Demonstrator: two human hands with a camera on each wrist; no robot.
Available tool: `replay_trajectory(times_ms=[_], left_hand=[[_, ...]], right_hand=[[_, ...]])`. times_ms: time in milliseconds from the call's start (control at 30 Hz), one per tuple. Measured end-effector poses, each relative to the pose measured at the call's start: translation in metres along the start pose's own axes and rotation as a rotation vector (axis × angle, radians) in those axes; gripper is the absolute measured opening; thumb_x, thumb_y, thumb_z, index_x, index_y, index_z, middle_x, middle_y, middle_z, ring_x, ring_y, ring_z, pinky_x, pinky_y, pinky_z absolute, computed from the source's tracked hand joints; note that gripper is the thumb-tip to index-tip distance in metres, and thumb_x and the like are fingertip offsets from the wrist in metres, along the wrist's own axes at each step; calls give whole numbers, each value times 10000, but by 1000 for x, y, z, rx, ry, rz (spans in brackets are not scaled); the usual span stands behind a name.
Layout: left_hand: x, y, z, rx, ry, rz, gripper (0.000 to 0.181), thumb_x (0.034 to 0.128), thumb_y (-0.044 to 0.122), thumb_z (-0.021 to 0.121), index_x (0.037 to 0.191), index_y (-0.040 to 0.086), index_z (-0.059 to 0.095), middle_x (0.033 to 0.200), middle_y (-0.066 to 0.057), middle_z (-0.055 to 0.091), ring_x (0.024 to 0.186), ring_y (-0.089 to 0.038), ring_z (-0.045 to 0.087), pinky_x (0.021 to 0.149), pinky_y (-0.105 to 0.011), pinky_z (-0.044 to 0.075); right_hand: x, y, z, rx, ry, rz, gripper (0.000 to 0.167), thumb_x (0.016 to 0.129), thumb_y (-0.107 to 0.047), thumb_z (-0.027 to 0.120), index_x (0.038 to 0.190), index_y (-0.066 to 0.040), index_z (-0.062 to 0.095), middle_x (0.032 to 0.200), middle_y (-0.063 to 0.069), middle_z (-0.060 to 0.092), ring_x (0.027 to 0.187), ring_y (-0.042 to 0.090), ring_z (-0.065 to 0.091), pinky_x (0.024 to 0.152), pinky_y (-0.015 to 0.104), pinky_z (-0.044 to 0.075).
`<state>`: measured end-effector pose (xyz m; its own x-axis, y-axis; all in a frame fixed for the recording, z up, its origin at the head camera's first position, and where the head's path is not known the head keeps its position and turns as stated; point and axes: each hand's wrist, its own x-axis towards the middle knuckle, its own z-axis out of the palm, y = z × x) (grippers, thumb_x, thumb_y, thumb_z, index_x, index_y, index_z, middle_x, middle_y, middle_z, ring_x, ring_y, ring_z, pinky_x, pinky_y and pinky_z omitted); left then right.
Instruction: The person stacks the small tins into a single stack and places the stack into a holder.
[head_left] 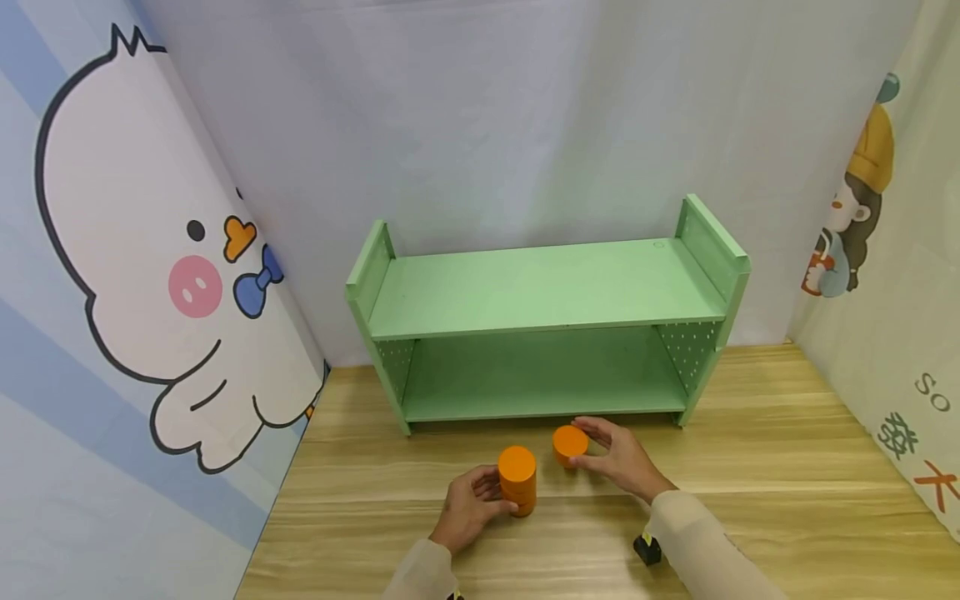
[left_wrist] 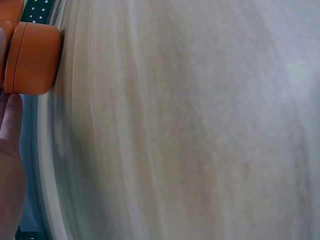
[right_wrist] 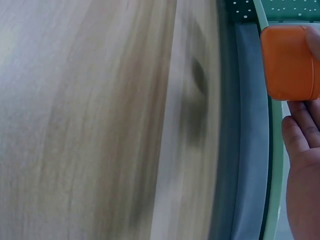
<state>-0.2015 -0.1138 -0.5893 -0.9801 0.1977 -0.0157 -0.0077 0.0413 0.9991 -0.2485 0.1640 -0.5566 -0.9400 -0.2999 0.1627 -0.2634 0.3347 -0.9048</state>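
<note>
In the head view, my left hand (head_left: pixel 467 510) curls round a stack of round orange tins (head_left: pixel 517 479) standing on the wooden table. The left wrist view shows the lowest tin (left_wrist: pixel 37 58) resting on the tabletop, with fingertips against the stack's side. My right hand (head_left: pixel 618 462) pinches another orange tin (head_left: pixel 570 444) between thumb and fingers, to the right of the stack. In the right wrist view this tin (right_wrist: pixel 287 63) is raised off the table, its shadow falling below. A thin seam runs round it.
Behind both hands stands a light green two-tier shelf (head_left: pixel 547 287) on the wooden table (head_left: pixel 337 500). A small black block (head_left: pixel 647 548) shows beside the right sleeve. Printed curtains (head_left: pixel 480 125) hang at the back and sides.
</note>
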Motion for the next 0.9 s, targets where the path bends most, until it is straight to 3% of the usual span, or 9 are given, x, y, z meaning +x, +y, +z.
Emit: replay_trajectory(times_ms=[267, 533, 900], left_hand=[[1, -1, 0, 24, -13, 20, 521, 759, -50, 830, 1231, -105, 617, 1245, -261, 637, 1139, -376, 637, 922, -355, 578], [1, 2, 0, 2, -2, -17, 530, 743, -89, 825, 1229, -112, 616, 1248, -264, 634, 1145, -384, 631, 936, -375, 573], [0, 2, 0, 3, -1, -18, 520, 748, -70, 830, 1224, -103, 622, 1240, -252, 641, 1140, -372, 636, 929, -364, 576]], right_hand=[[1, -8, -2, -5, -5, -7, 611, 820, -114, 838, 1343, 50, 568, 1341, 215, 596, 1267, 410, 538, 1074, 503, 440], [1, -17, -2, -23, -8, -20, 608, 824, -144, 839, 1344, 34, 577, 1343, 196, 602, 1261, 388, 551, 1067, 495, 455], [1, -27, 0, -28, -8, -66, 596, 820, -154, 842, 1329, 33, 593, 1321, 183, 622, 1236, 384, 571, 1060, 519, 453]])
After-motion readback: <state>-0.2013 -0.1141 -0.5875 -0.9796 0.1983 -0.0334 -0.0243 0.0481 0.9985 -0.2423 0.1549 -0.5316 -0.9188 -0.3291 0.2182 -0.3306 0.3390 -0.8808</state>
